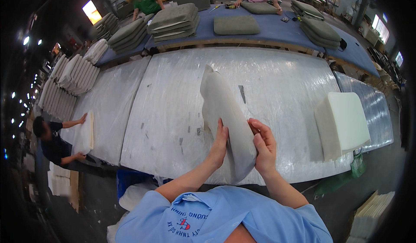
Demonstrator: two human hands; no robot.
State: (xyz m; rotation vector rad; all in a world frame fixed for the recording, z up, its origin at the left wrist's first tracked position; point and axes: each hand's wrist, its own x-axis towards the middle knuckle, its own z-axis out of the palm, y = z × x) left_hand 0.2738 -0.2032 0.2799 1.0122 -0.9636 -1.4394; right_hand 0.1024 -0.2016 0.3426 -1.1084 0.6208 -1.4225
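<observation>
A pale grey cushion [229, 113] stands tilted on its narrow edge in the middle of the frame, between the person's two hands, over a worktop [169, 87] wrapped in clear, wrinkled film. The left hand [219, 142] lies against the cushion's left side, its grip unclenched, with the fingers nearly straight and pointing toward the top of the frame. The right hand [265, 147] is at the cushion's right side, fingers bent and thumb near them, touching the cover; whether this grip pinches the fabric or merely steadies it, I cannot tell. The cushion's upper end rises to a crumpled corner, and its rounded lower end comes close to the person's light blue shirt [225, 215]. Small dark scraps [242, 94] lie on the film near the cushion. At the right of the frame stands a block of white foam pads [344, 121]. At the left edge, a co-worker [53, 140] in dark clothing has both hands on a white pad [84, 134], below stacks of pale cushions [78, 75]. Across the top, a blue worktop [279, 33] carries a single grey-green cushion [236, 25] and a stack of grey-green cushions [174, 22] to its left.
</observation>
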